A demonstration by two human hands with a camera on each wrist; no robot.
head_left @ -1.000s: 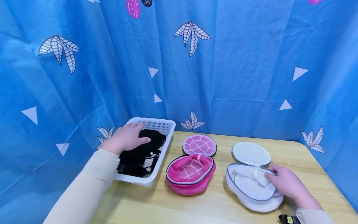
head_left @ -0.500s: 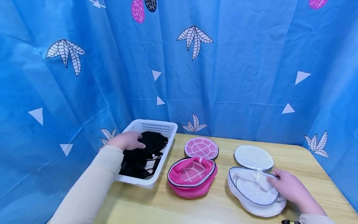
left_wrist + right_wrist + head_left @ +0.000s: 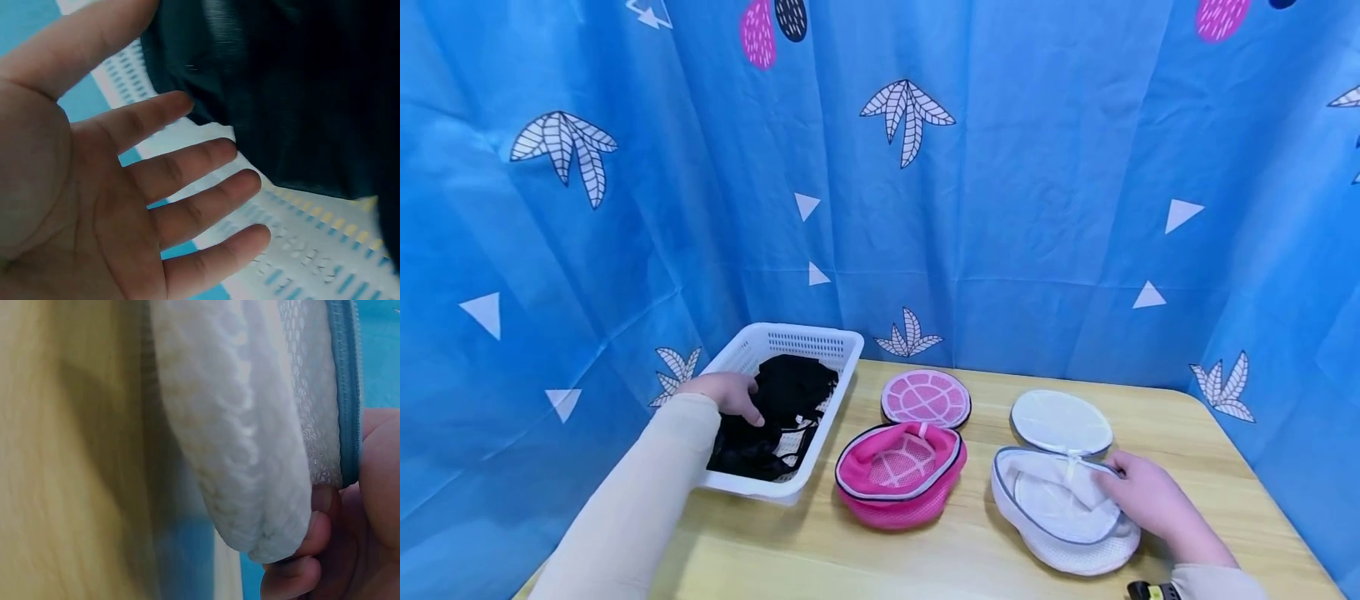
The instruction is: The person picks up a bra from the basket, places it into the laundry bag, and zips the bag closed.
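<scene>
My left hand reaches over the near left side of the white basket, its fingers spread and slightly bent. In the left wrist view, black clothing lies just beyond my fingertips, with nothing gripped. Several black garments lie heaped in the basket. My right hand grips the zippered rim of the white mesh laundry bag, thumb inside and fingers outside. The bag's round lid is folded back behind it. In the right wrist view the fingers curl against the mesh wall.
Between the basket and the white bag stands a pink mesh laundry bag, unzipped, its round lid laid back. All of it rests on a wooden table. A blue patterned curtain hangs behind and along both sides.
My left hand has moved lower and deeper into the basket toward the black garments. My right hand keeps its grip on the white bag's rim. The head view has shifted slightly.
</scene>
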